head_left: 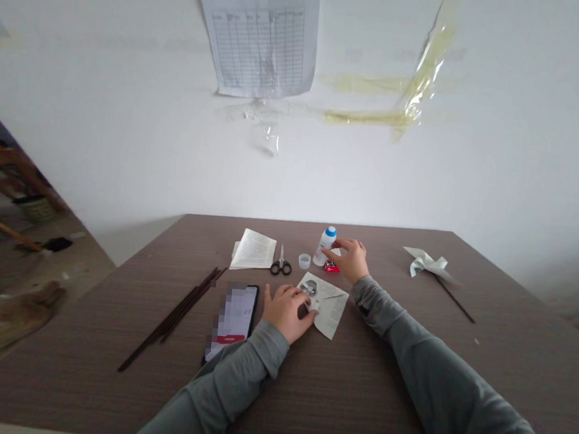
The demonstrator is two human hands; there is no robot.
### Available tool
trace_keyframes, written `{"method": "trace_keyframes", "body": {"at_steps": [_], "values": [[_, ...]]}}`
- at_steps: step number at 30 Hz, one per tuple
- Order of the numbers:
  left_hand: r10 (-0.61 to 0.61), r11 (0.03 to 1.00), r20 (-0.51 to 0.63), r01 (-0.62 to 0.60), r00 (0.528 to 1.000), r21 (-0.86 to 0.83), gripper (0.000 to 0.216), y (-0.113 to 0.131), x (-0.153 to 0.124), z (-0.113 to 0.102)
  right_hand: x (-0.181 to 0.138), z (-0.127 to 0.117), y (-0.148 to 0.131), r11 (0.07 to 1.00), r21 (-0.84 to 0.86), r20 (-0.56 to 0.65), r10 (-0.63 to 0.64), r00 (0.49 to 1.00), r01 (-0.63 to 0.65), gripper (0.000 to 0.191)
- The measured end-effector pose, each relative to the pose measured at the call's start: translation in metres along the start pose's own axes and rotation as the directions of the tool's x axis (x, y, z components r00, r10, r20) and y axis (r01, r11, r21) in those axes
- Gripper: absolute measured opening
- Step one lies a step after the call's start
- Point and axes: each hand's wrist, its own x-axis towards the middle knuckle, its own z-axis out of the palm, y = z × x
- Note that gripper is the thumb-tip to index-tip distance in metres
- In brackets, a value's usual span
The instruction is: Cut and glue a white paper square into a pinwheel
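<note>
My left hand (289, 312) lies on a square of printed paper (332, 317), fingers bent and thumb at its left part, holding it against the table. The paper carries a dark picture and small text; a crease or thin line crosses it. My right hand (350, 256) has thumb and fingers around the lower right side of a small white bottle with a blue cap (325, 243), which stands on the table. Just below those fingers is a small red packet (332, 267), partly covered. A translucent round cup or cap (305, 262) stands left of the bottle.
Black-handled scissors (281, 265) and more printed sheets (254, 250) lie toward the wall. A phone (235, 323) and several dark thin sticks (181, 315) are at left. A paper pinwheel (429, 263) on a stick lies at right. The wall bounds the table (345, 395) behind.
</note>
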Motion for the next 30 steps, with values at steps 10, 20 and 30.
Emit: {"method": "trace_keyframes", "body": {"at_steps": [10, 20, 30], "values": [[-0.005, 1.0, -0.009, 0.005, 1.0, 0.001, 0.008, -0.001, -0.002, -0.001, -0.006, 0.01, -0.01, 0.995, -0.094, 0.121, 0.055, 0.991, -0.044, 0.02], [0.006, 1.0, -0.021, -0.006, 1.0, -0.015, 0.011, -0.007, -0.001, 0.003, -0.008, 0.014, -0.006, 0.991, -0.132, 0.124, 0.056, 0.991, -0.039, 0.014], [-0.008, 1.0, -0.006, 0.008, 1.0, 0.003, 0.015, 0.001, -0.002, -0.005, -0.01, 0.003, 0.003, 0.997, -0.081, 0.033, 0.021, 0.999, -0.018, 0.02]]}}
